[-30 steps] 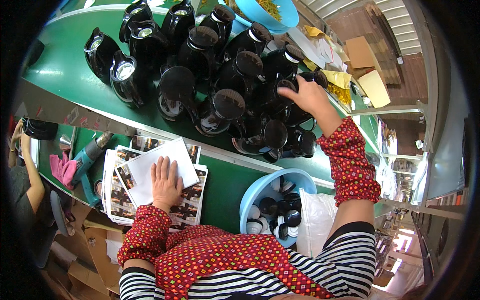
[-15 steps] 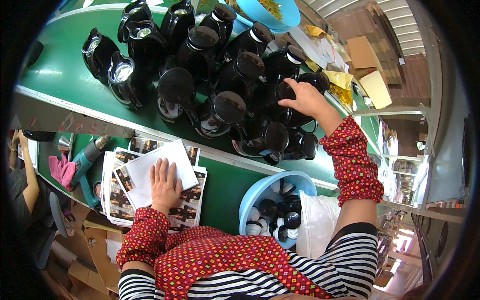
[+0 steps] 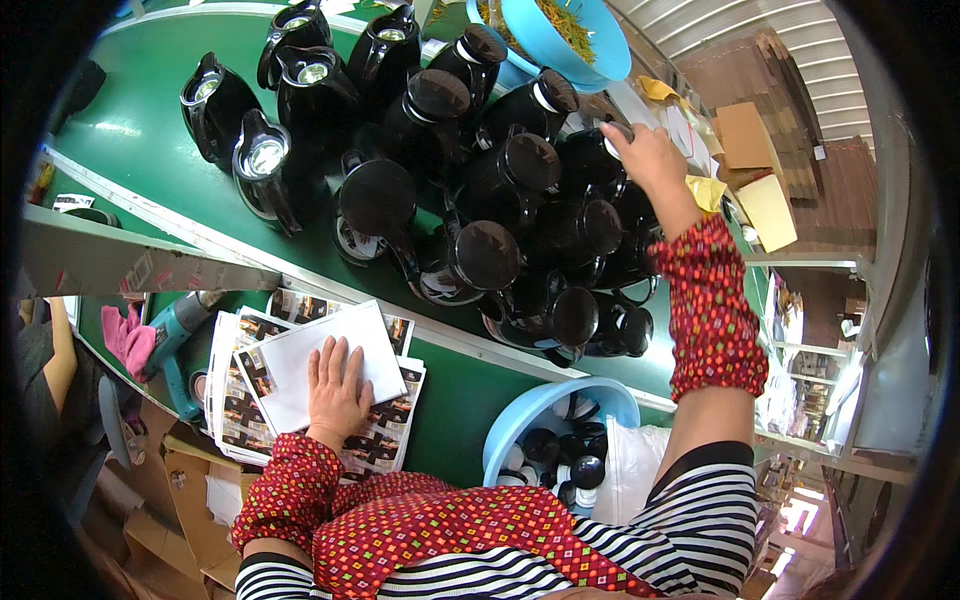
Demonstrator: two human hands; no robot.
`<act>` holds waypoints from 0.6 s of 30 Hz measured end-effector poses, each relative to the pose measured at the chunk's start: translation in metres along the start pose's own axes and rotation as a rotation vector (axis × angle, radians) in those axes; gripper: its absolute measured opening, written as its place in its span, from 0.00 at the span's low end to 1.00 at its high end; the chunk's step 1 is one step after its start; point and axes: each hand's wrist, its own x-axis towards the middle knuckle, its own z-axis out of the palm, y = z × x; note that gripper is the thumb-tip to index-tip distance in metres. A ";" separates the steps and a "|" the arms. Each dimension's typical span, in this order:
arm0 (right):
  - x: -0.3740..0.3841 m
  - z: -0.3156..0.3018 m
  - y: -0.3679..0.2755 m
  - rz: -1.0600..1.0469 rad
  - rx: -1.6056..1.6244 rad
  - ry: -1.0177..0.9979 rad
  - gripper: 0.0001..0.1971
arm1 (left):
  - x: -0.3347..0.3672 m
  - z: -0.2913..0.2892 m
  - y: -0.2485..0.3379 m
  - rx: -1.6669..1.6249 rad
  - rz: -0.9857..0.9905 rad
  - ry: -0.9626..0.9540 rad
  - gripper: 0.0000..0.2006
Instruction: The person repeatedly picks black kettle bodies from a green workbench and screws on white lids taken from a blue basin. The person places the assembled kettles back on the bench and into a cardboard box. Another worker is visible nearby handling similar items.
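My left hand (image 3: 338,390) lies flat with fingers stretched out on a white sheet of paper (image 3: 290,362). That sheet rests on a stack of printed colour sheets (image 3: 388,436). Away to the far right, my right hand (image 3: 655,165) is at the top of a black jug (image 3: 590,165), its thumb and forefinger apart by the lid; its other fingers are partly hidden. Around it stand several glossy black jugs with dark lids, such as the near one (image 3: 487,254). Further left, several jugs are uncovered, showing silvery insides, among them one jug (image 3: 262,160).
A light blue basin (image 3: 500,430) of black and white round caps stands before me, beside a white plastic bag (image 3: 632,460). Left of the sheets lie a teal heat gun (image 3: 175,335) and a pink cloth (image 3: 128,340). Blue basins (image 3: 600,50) sit at the back. Another person's arm (image 3: 62,350) shows at far left.
My right hand has moved from one jug's lid to the jug behind it, further away. My left hand stays flat on the white sheet. The whole view has shifted slightly.
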 end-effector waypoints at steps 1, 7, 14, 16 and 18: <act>0.017 0.006 0.004 0.018 -0.026 0.021 0.47 | 0.000 -0.001 0.000 -0.007 0.001 -0.001 0.30; 0.090 0.032 0.029 0.022 0.096 -0.361 0.46 | 0.000 -0.001 -0.001 -0.018 -0.010 -0.051 0.30; 0.096 0.031 0.062 -0.299 0.240 -0.350 0.43 | 0.000 0.003 -0.003 -0.016 -0.002 -0.048 0.31; 0.097 0.032 0.064 -0.415 0.278 -0.381 0.42 | -0.001 0.003 -0.004 -0.010 -0.001 -0.048 0.31; 0.093 0.033 0.063 -0.524 0.262 -0.319 0.42 | -0.002 0.002 -0.003 -0.007 -0.009 -0.056 0.31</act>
